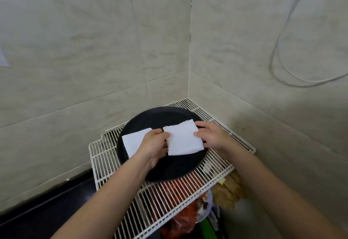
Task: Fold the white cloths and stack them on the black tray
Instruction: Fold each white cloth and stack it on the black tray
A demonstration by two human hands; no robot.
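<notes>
Head: left hand point(154, 142), right hand point(212, 137) at opposite edges of right cloth point(183, 139)

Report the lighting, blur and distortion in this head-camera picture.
Head view: soft, even light, no glare; the held white cloth is nearly washed out, the black tray dark inside; wide-angle distortion bends the wall tile lines and stretches the forearms; the clutter under the wire rack is blurred.

Two folded white cloths on a round black tray.
The right cloth point(183, 139) is a flat square packet, slightly skewed, pinched at both side edges over the tray's middle and right. The left cloth point(133, 140) lies folded on the tray's left side, its near right part hidden. The black tray point(169, 112) is shallow-rimmed and sits on a white wire shelf point(105, 155).
</notes>
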